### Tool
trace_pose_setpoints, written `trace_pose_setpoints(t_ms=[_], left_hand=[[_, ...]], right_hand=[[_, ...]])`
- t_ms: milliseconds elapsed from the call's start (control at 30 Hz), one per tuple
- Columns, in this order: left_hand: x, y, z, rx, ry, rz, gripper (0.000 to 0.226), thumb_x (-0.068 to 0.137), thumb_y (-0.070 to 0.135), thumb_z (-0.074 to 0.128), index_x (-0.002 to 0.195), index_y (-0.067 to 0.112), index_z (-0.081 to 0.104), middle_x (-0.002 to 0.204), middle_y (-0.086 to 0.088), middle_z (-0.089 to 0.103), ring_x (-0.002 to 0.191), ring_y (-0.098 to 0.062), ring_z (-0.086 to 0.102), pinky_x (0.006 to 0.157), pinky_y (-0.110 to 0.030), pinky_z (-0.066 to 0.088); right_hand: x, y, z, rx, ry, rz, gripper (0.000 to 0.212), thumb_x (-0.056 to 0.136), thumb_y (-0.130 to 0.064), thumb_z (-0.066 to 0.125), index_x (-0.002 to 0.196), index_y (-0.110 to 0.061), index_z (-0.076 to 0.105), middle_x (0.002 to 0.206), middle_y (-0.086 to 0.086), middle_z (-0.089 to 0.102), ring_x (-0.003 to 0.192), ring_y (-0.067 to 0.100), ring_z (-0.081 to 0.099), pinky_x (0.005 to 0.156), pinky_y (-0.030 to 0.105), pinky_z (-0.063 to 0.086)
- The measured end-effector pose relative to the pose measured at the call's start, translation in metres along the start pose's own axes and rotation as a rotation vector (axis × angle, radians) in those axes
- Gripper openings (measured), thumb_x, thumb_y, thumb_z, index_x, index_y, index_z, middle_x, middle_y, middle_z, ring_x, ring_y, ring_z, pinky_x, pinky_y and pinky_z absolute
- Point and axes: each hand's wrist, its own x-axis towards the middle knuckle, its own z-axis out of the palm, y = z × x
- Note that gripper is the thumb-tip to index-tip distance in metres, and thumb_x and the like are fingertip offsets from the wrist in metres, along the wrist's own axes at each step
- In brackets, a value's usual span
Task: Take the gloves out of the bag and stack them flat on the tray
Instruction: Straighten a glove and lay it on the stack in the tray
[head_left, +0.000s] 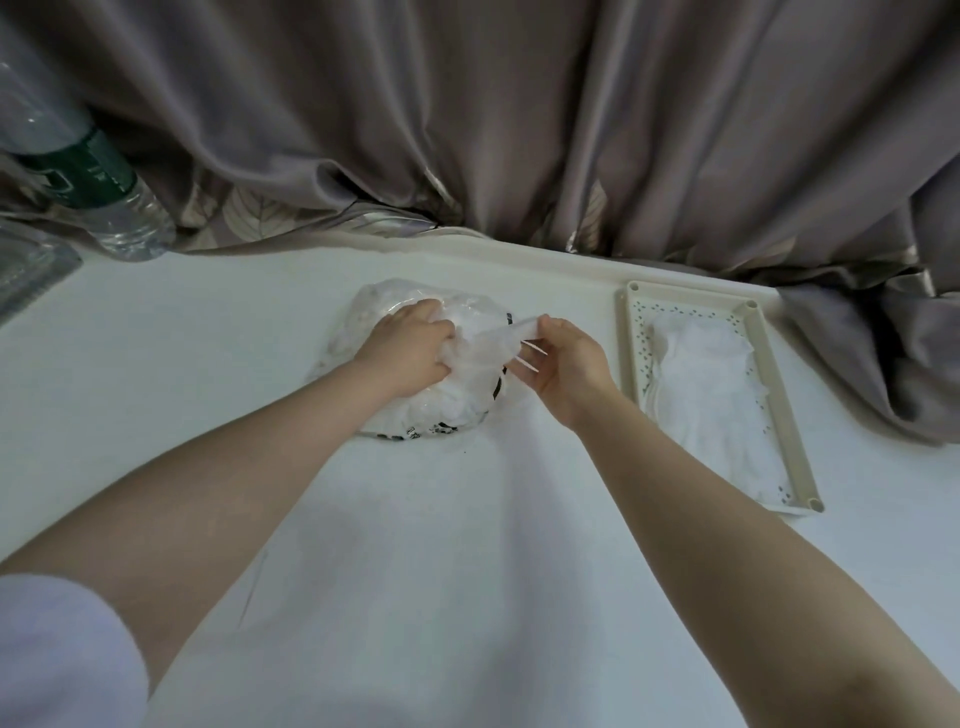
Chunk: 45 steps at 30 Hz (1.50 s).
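A clear plastic bag (379, 306) stuffed with thin white gloves lies on the white table at centre. My left hand (410, 348) is on top of the bag, its fingers curled into the bag's plastic. My right hand (563, 364) pinches one translucent glove (493, 343) that stretches out from the bag's right side. A cream perforated tray (636, 332) sits to the right, holding a flat pile of white gloves (711, 389).
A grey curtain (519, 130) hangs along the table's far edge and bunches at the right beside the tray. A plastic water bottle (98, 187) with a green label stands at far left, next to a clear container (26, 270).
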Motion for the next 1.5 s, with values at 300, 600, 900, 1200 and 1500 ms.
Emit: trace_pose_setpoints(t_ms=[300,600,900,1200,1500], left_hand=[[-0.004,0.001,0.001,0.110,-0.056,-0.112,0.041,0.090,0.010,0.048,0.130,0.013,0.049,0.154,-0.008,0.018,0.139,-0.028,0.022,0.107,-0.035,0.028],[-0.005,0.005,0.003,0.242,-0.045,-0.132,0.034,0.090,0.008,0.044,0.120,0.014,0.057,0.147,-0.009,0.028,0.132,-0.027,0.030,0.095,-0.034,0.036],[-0.021,0.051,-0.002,-0.009,0.081,-0.072,0.061,0.081,0.017,0.058,0.137,0.027,0.038,0.158,-0.005,-0.010,0.144,-0.026,-0.014,0.115,-0.038,-0.004],[-0.017,0.146,0.029,-0.396,-0.024,0.185,0.042,0.083,0.023,0.070,0.120,0.011,0.054,0.130,-0.004,0.046,0.126,-0.020,0.038,0.102,-0.027,0.029],[-0.006,0.190,0.008,-1.248,0.014,-0.117,0.011,0.079,0.012,0.056,0.069,0.017,0.054,0.074,-0.004,0.051,0.075,-0.018,0.050,0.068,-0.024,0.043]], right_hand=[[-0.004,-0.006,-0.003,0.383,0.114,0.044,0.031,0.100,-0.017,0.034,0.071,-0.013,0.045,0.047,-0.002,0.043,0.051,0.017,0.049,0.069,0.032,0.048],[-0.030,-0.025,-0.015,0.754,0.026,-0.027,0.042,0.094,-0.012,0.044,0.053,-0.011,0.037,0.042,-0.002,0.031,0.032,0.012,0.021,0.069,0.044,0.053],[-0.048,-0.062,-0.044,0.919,0.013,-0.125,0.037,0.099,-0.016,0.044,0.062,-0.011,0.039,0.041,0.001,0.028,0.034,0.012,0.028,0.070,0.041,0.053],[-0.078,-0.090,-0.075,0.930,-0.044,-0.099,0.030,0.099,-0.022,0.047,0.070,-0.013,0.046,0.039,0.000,0.030,0.041,0.014,0.040,0.051,0.035,0.056],[-0.100,-0.125,-0.156,0.610,0.282,-0.082,0.020,0.096,-0.013,0.046,0.079,-0.005,0.048,0.053,0.003,0.048,0.033,0.010,0.037,0.042,0.021,0.049]])
